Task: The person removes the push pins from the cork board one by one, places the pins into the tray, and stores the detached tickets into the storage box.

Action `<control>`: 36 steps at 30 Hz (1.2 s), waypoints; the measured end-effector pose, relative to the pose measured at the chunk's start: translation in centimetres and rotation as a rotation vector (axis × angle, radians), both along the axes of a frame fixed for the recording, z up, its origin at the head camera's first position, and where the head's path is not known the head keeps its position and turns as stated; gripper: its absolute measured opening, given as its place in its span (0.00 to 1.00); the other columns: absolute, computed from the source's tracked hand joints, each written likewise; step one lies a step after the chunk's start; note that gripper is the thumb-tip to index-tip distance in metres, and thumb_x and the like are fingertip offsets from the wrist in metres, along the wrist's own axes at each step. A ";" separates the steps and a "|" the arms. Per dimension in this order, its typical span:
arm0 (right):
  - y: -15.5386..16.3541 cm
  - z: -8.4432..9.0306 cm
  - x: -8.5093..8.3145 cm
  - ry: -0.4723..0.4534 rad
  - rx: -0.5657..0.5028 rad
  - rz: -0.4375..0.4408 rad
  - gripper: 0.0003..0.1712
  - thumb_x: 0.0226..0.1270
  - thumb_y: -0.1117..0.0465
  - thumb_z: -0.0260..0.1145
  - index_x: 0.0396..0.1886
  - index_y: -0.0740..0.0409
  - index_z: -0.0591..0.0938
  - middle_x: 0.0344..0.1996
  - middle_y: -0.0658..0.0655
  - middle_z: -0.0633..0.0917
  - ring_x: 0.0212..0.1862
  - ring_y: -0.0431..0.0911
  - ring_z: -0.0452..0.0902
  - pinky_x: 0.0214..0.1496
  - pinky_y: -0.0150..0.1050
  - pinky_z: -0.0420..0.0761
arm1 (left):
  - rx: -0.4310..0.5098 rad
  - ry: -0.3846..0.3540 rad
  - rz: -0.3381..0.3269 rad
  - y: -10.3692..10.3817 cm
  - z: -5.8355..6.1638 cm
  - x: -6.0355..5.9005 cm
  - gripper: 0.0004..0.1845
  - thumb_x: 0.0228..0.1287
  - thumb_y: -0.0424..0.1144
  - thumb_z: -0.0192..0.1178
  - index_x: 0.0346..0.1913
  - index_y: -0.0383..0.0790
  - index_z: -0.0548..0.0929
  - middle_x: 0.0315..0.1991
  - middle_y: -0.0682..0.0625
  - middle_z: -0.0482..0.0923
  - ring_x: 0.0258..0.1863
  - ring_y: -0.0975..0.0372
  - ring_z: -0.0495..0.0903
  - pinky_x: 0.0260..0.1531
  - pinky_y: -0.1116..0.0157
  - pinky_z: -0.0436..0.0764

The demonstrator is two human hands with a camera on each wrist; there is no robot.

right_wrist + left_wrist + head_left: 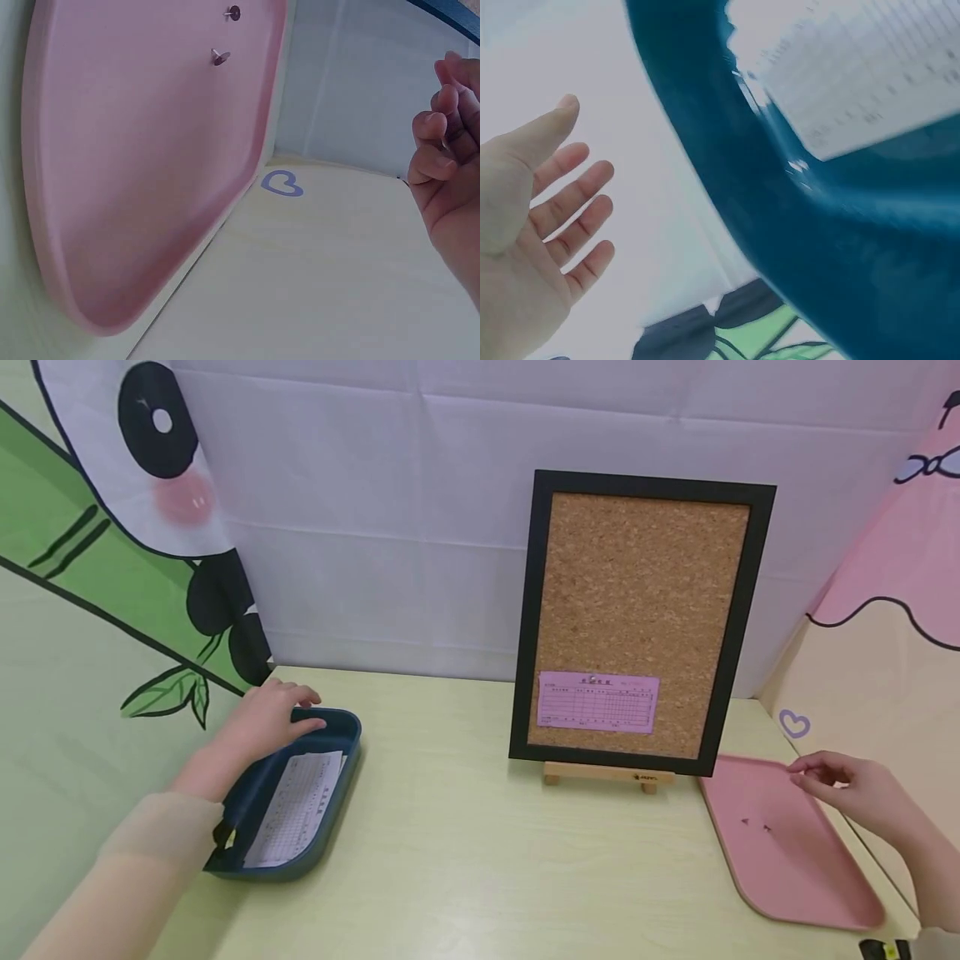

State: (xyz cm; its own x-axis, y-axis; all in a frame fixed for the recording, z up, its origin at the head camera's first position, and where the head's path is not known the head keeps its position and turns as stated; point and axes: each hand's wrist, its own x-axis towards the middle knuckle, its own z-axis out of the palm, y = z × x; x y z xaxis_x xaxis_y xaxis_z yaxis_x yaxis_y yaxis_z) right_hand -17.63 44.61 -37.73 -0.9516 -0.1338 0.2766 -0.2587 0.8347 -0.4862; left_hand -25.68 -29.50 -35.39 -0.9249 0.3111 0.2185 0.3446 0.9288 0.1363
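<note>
The cork board [641, 622] stands on its easel at the back of the desk, one pink slip [597, 702] already pinned low on it. The blue tray [330, 814] holds the printed sheet [296, 810]; the left hand [266, 720] rests over its far rim, fingers straight and spread. Slide the sheet out flat. The right hand [851, 789], fingers loosely curled and holding nothing, hovers at the pink tray [795, 885] beside the two pushpins [756, 824] (pinch one by its head).
</note>
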 end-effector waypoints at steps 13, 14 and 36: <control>-2.3 1.6 -0.1 0.151 -0.087 -0.133 0.05 0.59 0.61 0.69 0.35 0.54 0.82 0.20 0.38 0.75 0.25 0.28 0.68 0.24 0.25 0.64 | 0.059 0.060 0.050 3.4 2.6 2.4 0.21 0.59 0.45 0.64 0.51 0.35 0.80 0.49 0.36 0.78 0.52 0.43 0.70 0.52 0.41 0.64; -2.6 1.8 -0.1 0.158 -0.091 -0.151 0.06 0.59 0.60 0.69 0.35 0.53 0.82 0.20 0.38 0.75 0.26 0.27 0.68 0.24 0.25 0.64 | 0.069 0.072 0.054 3.6 2.6 2.6 0.21 0.59 0.45 0.65 0.51 0.35 0.80 0.50 0.36 0.78 0.53 0.43 0.69 0.53 0.41 0.64; -8.8 3.4 0.6 0.361 -0.362 -0.217 0.11 0.56 0.68 0.70 0.41 0.61 0.84 0.22 0.40 0.75 0.28 0.30 0.69 0.30 0.16 0.69 | 0.404 0.499 -0.024 9.3 2.2 4.6 0.22 0.52 0.38 0.71 0.48 0.32 0.79 0.45 0.39 0.80 0.48 0.46 0.72 0.45 0.48 0.71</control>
